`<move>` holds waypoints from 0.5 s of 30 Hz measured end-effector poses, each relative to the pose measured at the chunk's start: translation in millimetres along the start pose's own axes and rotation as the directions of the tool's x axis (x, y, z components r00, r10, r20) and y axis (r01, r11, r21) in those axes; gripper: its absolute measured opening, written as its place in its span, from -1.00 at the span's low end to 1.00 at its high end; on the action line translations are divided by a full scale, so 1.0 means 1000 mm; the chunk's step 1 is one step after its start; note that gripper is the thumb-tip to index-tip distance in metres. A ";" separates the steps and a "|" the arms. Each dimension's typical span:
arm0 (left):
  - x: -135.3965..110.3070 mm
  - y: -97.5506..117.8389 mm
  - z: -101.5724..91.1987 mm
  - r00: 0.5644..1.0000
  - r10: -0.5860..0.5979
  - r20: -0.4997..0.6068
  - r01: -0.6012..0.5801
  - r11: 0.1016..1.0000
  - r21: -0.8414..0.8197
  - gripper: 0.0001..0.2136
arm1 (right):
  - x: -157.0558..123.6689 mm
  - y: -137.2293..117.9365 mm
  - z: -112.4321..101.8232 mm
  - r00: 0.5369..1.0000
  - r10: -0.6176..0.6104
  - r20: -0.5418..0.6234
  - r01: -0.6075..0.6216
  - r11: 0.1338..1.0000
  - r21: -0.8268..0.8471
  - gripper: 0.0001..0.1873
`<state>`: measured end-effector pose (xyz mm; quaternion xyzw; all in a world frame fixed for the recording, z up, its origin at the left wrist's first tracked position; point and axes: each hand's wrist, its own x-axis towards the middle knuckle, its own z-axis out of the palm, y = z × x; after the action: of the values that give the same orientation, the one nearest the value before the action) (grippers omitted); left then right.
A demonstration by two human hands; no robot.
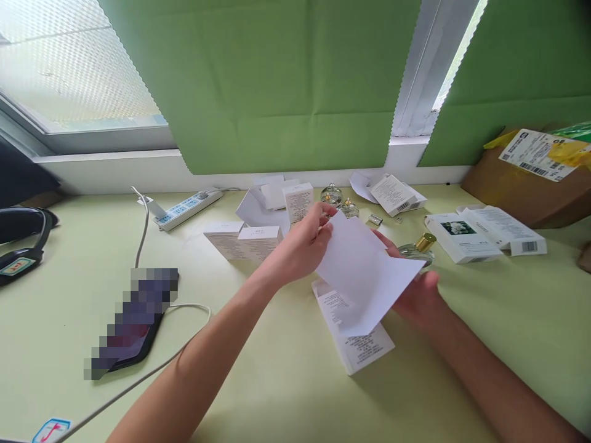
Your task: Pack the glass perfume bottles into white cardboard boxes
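Note:
My left hand (302, 243) pinches the top corner of a flat white card sheet (364, 271), held tilted above the table. My right hand (418, 292) supports the same sheet from below, its fingers partly hidden under it. Beneath the sheet lies a white printed box (357, 344) flat on the table. A glass perfume bottle with a gold cap (420, 246) lies just behind my right hand. Two more small glass bottles (339, 200) stand beyond the sheet.
Several white boxes (244, 239) and packets (484, 232) lie on the pale green table (286, 394). A power strip (187, 209), a phone on a cable (133, 320), a brown parcel (530, 178) at right, and green blinds (286, 92) are behind.

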<state>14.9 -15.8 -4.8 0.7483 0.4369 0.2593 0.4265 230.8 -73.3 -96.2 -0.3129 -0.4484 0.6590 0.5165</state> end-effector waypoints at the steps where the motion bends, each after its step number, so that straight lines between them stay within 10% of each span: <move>1: -0.001 0.001 0.000 1.000 0.013 0.020 -0.013 1.000 0.004 -0.78 | 0.000 0.001 0.000 1.000 -0.009 0.010 0.009 1.000 -0.001 0.04; 15: -0.008 0.016 0.001 0.924 0.206 0.321 -0.239 0.969 0.065 -0.61 | 0.005 0.015 0.001 0.993 -0.060 -0.104 0.053 0.996 -0.066 -0.64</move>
<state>19.1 -27.3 8.5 0.8455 0.2888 0.1617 0.4189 223.0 -69.9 -109.5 -0.3507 -0.4496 0.6122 0.5478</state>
